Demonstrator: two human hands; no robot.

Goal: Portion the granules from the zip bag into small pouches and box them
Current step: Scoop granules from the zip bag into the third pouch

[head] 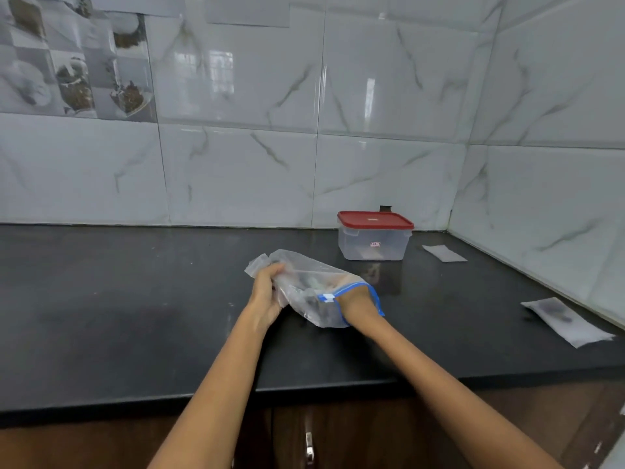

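Zip bag (304,292) lay mid-frame on the black counter (135,299), its blue zip mouth facing right. Left hand (267,292) gripped the bag's closed far-left end, fingers curled round the bunched plastic. Right hand (341,282) was pushed inside the bag past the wrist; seen only blurred through the plastic, so its grip couldn't be told. Dark contents showed inside the bag. Clear box (373,243) with red lid (374,220) on stood behind, right of centre, near the tiled wall. One flat pouch (443,253) lay right of the box, another pouch (564,321) at the right edge of the frame.
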